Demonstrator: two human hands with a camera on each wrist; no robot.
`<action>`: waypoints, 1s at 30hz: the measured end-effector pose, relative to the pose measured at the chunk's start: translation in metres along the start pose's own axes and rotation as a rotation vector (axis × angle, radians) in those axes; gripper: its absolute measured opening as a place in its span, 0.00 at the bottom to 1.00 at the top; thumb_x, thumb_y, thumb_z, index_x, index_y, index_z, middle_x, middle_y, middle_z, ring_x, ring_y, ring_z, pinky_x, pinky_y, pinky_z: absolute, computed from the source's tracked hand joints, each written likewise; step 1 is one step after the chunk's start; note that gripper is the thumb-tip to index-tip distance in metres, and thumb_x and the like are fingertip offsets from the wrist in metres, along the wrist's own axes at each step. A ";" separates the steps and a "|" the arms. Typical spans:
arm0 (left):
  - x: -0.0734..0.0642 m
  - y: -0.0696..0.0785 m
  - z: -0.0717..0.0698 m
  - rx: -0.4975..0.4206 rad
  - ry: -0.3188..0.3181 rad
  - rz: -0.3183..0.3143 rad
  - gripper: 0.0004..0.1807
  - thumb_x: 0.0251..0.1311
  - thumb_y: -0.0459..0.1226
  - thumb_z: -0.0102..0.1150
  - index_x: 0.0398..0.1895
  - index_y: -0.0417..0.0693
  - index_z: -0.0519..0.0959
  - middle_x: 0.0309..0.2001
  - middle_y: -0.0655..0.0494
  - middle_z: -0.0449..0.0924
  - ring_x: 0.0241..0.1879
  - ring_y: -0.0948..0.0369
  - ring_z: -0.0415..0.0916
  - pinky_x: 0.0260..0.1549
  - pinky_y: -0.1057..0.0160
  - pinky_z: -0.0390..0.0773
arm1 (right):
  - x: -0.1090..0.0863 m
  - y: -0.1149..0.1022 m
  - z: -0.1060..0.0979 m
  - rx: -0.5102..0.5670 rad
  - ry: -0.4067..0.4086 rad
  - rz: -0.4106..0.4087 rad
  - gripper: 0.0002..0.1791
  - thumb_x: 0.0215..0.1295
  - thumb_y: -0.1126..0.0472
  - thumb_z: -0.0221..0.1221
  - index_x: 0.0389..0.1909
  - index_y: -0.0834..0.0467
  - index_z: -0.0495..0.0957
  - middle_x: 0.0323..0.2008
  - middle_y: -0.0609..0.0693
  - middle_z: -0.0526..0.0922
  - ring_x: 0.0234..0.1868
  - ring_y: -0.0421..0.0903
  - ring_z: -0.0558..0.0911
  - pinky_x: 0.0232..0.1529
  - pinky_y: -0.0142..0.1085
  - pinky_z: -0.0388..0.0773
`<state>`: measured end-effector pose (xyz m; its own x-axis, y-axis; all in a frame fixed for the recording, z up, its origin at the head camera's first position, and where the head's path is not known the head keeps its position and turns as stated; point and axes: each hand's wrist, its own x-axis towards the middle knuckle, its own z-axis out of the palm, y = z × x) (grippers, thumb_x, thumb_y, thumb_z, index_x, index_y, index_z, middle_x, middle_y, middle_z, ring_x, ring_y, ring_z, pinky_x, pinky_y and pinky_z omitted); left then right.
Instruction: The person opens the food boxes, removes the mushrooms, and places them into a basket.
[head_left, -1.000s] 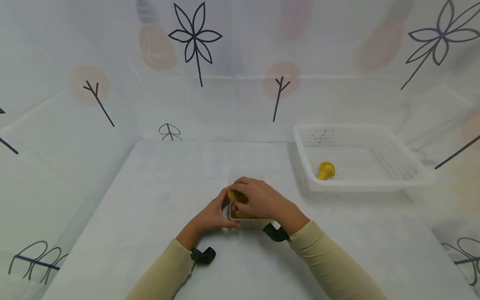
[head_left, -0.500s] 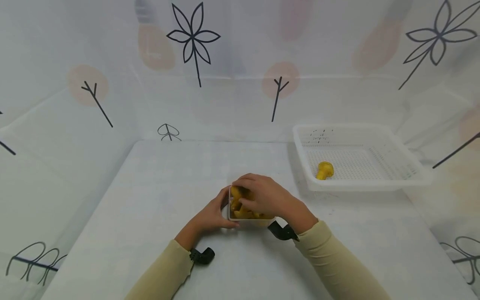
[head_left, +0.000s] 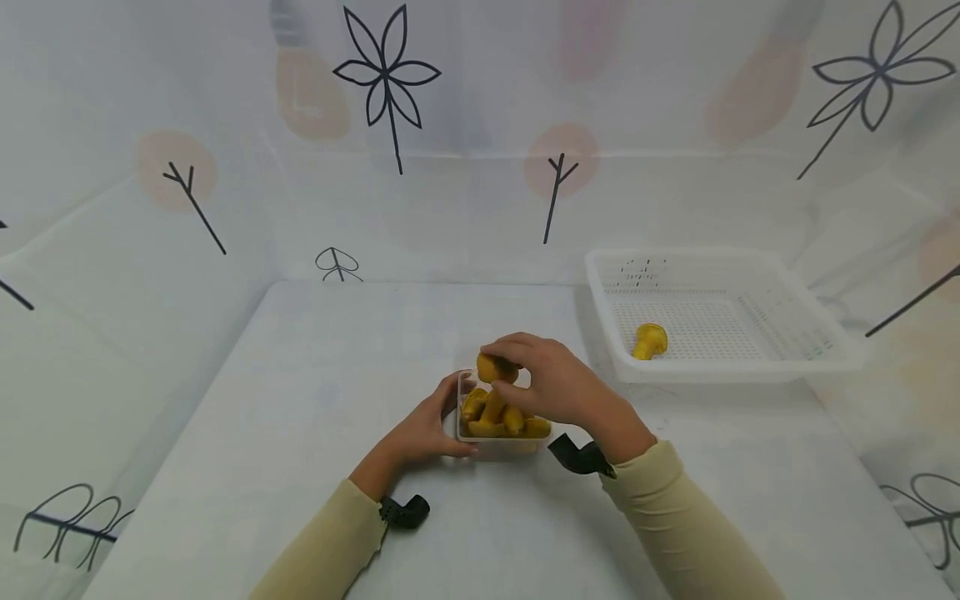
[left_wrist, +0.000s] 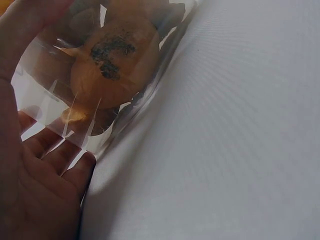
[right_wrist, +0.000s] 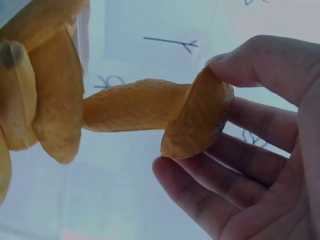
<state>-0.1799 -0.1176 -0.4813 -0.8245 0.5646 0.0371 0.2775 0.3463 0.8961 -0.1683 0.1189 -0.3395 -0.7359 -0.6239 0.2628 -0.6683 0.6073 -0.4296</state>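
A small clear plastic container, heaped with several yellow mushrooms, stands on the white table. My left hand grips its left side, thumb at the near edge and fingers round the far one. Through the clear wall, the left wrist view shows a mushroom cap with a dark patch. Over the container, my right hand holds one yellow mushroom by its cap, between thumb and fingers. Its stem points down toward the other mushrooms; whether the tip touches them I cannot tell.
A white perforated plastic basket stands at the back right, with one yellow mushroom in its near left corner. White patterned cloth rises behind the table and along both sides.
My right hand has risen and moved right, lifting the mushroom's cap above the container and uncovering the mushrooms inside. The left hand has kept its hold on the container.
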 end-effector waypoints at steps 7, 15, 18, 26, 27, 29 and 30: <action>0.001 0.000 0.000 -0.007 -0.010 0.000 0.61 0.42 0.45 0.79 0.76 0.55 0.46 0.72 0.52 0.60 0.74 0.59 0.54 0.73 0.54 0.55 | -0.003 0.004 -0.009 0.012 0.043 0.015 0.22 0.62 0.57 0.63 0.58 0.54 0.76 0.52 0.46 0.81 0.43 0.39 0.79 0.45 0.33 0.82; 0.002 0.000 -0.001 -0.007 -0.020 -0.008 0.62 0.43 0.38 0.78 0.76 0.52 0.44 0.73 0.49 0.58 0.75 0.57 0.53 0.74 0.55 0.53 | -0.006 0.013 -0.020 0.032 0.112 -0.007 0.21 0.63 0.59 0.63 0.58 0.56 0.76 0.51 0.48 0.82 0.45 0.41 0.81 0.44 0.34 0.84; 0.001 0.004 -0.001 0.004 -0.026 -0.022 0.62 0.43 0.37 0.77 0.77 0.48 0.43 0.73 0.45 0.57 0.75 0.55 0.52 0.74 0.54 0.52 | -0.007 0.016 -0.025 0.029 0.126 0.006 0.22 0.63 0.58 0.63 0.58 0.56 0.76 0.51 0.48 0.82 0.46 0.42 0.81 0.45 0.35 0.84; -0.007 0.034 -0.006 -0.005 -0.044 -0.027 0.60 0.45 0.36 0.76 0.76 0.41 0.44 0.73 0.40 0.57 0.75 0.51 0.53 0.73 0.52 0.54 | -0.012 0.023 -0.038 0.007 0.146 0.074 0.23 0.63 0.57 0.64 0.58 0.56 0.76 0.52 0.49 0.82 0.46 0.44 0.82 0.46 0.38 0.84; -0.007 0.036 -0.006 -0.005 -0.043 -0.023 0.60 0.45 0.36 0.76 0.76 0.41 0.44 0.72 0.40 0.57 0.75 0.51 0.53 0.73 0.51 0.54 | -0.013 0.024 -0.039 0.001 0.150 0.080 0.23 0.63 0.58 0.64 0.58 0.56 0.76 0.51 0.49 0.82 0.45 0.44 0.83 0.46 0.39 0.84; -0.008 0.038 -0.006 -0.005 -0.042 -0.017 0.59 0.45 0.37 0.76 0.75 0.41 0.44 0.72 0.40 0.57 0.75 0.51 0.53 0.73 0.51 0.54 | -0.014 0.027 -0.041 -0.003 0.157 0.092 0.22 0.63 0.58 0.64 0.58 0.57 0.76 0.52 0.50 0.82 0.45 0.45 0.83 0.46 0.40 0.84; -0.008 0.039 -0.006 -0.008 -0.040 -0.016 0.59 0.45 0.37 0.76 0.75 0.41 0.45 0.72 0.40 0.57 0.75 0.50 0.53 0.73 0.50 0.53 | -0.015 0.029 -0.042 -0.006 0.159 0.099 0.22 0.63 0.58 0.64 0.58 0.57 0.76 0.52 0.50 0.82 0.45 0.45 0.83 0.46 0.40 0.85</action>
<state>-0.1653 -0.1135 -0.4439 -0.8083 0.5887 0.0056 0.2609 0.3496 0.8999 -0.1810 0.1667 -0.3196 -0.8057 -0.4754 0.3532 -0.5920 0.6650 -0.4553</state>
